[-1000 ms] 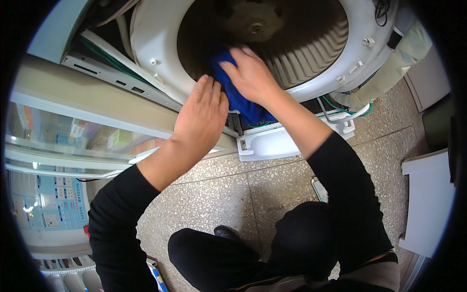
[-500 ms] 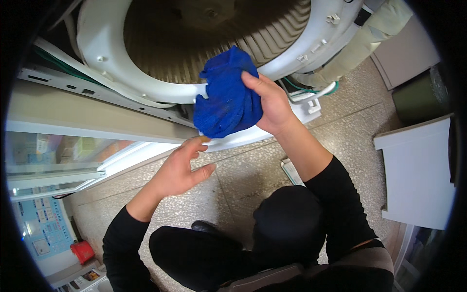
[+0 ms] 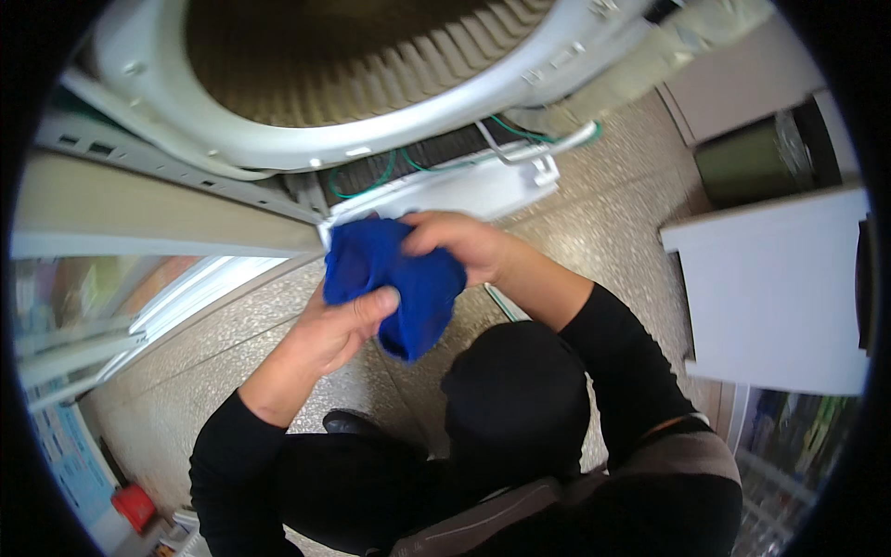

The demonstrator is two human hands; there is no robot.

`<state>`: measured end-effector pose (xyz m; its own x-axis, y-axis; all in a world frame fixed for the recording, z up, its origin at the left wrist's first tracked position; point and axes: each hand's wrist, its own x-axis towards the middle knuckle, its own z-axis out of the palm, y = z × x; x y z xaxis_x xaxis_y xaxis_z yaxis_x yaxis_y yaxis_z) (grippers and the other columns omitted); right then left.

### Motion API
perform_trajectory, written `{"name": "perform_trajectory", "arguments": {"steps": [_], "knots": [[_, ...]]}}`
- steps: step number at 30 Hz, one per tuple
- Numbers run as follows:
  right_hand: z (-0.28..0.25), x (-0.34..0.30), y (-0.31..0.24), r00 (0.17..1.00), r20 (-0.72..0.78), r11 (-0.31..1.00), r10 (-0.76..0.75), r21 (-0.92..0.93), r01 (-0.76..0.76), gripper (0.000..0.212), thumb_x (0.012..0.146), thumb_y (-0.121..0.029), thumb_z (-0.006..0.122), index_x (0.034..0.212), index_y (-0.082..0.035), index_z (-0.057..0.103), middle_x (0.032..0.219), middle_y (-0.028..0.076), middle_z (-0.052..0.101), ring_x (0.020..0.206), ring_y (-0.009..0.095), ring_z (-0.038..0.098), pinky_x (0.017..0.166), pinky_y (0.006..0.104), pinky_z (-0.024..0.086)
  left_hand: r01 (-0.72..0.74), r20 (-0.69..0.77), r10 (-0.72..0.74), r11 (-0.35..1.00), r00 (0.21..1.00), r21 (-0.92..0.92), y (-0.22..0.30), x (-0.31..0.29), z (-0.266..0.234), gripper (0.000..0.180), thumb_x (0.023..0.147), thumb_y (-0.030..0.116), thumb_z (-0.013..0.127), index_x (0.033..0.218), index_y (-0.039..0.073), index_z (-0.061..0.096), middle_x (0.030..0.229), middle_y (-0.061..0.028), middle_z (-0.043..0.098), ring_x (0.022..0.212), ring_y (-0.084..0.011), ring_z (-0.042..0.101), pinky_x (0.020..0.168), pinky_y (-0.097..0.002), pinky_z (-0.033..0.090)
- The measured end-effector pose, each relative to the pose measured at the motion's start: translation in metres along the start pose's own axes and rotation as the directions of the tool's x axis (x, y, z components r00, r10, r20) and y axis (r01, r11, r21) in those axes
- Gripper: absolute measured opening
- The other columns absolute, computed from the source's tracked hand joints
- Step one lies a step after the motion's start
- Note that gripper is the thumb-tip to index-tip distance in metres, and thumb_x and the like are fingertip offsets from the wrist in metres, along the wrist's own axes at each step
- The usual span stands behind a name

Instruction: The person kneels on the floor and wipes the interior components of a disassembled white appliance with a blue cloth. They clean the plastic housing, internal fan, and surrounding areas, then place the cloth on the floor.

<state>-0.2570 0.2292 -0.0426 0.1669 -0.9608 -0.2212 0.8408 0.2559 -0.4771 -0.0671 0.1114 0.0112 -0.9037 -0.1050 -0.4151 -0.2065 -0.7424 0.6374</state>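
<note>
A bunched blue cloth (image 3: 408,288) hangs between my two hands, in front of the appliance. My left hand (image 3: 339,330) grips its lower left part, with the thumb pressed on top and the fingers hidden under the fabric. At the upper right, my right hand (image 3: 459,243) holds the cloth, its thumb side slightly blurred. Beyond my hands is a white round housing (image 3: 316,153) with a dusty, ribbed fan wheel (image 3: 362,93) inside. The cloth is apart from the wheel.
Below the housing runs a white base panel (image 3: 473,200) with green wires. A beige door or side panel (image 3: 167,209) stands at left. At right are a white cabinet (image 3: 770,297) and a dark green bin (image 3: 747,167). A red object (image 3: 135,506) lies at lower left.
My right hand has drawn the blue cloth down from the fan housing toward me. My left hand, empty before, now grips the cloth too. The view has shifted.
</note>
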Motion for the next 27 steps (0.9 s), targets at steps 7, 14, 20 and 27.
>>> {"name": "perform_trajectory", "arguments": {"steps": [7, 14, 20, 27], "knots": [[-0.038, -0.031, 0.051, 0.941, -0.21, 0.489, -0.264, -0.871, -0.058, 0.045, 0.094, -0.024, 0.07, 0.13, -0.001, 0.056, 0.111, 0.011, 0.068, 0.098, 0.021, 0.067, 0.084, 0.0343, 0.056, 0.266, -0.443, -0.189, 0.957, 0.877, 0.118, -0.03, 0.0, -0.024, 0.032, 0.093, 0.01, 0.065, 0.123, 0.0, 0.06, 0.108, -0.0118, 0.068, 0.095, -0.0198, 0.069, 0.086, -0.0329, 0.057], [-0.054, -0.08, 0.096, 0.975, -0.209, 0.989, 0.071, -0.109, -0.095, 0.055, 0.095, -0.041, 0.068, 0.133, -0.003, 0.058, 0.12, 0.005, 0.065, 0.112, 0.013, 0.059, 0.092, 0.0291, 0.049, 0.453, -0.307, -0.384, 0.869, 0.871, 0.2, -0.058, 0.016, -0.014, 0.039, 0.094, 0.02, 0.066, 0.125, -0.002, 0.057, 0.104, -0.0085, 0.068, 0.09, -0.0168, 0.067, 0.075, -0.0304, 0.056], [-0.08, -0.094, 0.154, 0.93, -0.304, 0.787, 0.208, -0.512, -0.344, 0.046, 0.097, -0.027, 0.067, 0.136, -0.005, 0.057, 0.125, 0.007, 0.065, 0.114, 0.015, 0.06, 0.098, 0.031, 0.046, 0.528, -0.143, -0.553, 0.64, 0.821, 0.559, -0.099, 0.02, -0.023, 0.034, 0.092, 0.017, 0.062, 0.121, -0.001, 0.059, 0.094, -0.0023, 0.065, 0.082, -0.0107, 0.06, 0.073, -0.0271, 0.049], [-0.088, -0.113, 0.144, 0.715, -0.693, 0.787, -0.093, -0.491, -0.374, 0.054, 0.09, -0.031, 0.071, 0.137, -0.008, 0.058, 0.135, 0.016, 0.059, 0.123, 0.026, 0.057, 0.103, 0.0384, 0.047, 0.663, -0.317, -0.599, 0.732, 0.735, 0.154, -0.07, 0.021, -0.041, 0.034, 0.087, 0.011, 0.051, 0.117, -0.002, 0.06, 0.102, -0.0079, 0.068, 0.086, -0.0167, 0.065, 0.081, -0.0289, 0.052]]}}
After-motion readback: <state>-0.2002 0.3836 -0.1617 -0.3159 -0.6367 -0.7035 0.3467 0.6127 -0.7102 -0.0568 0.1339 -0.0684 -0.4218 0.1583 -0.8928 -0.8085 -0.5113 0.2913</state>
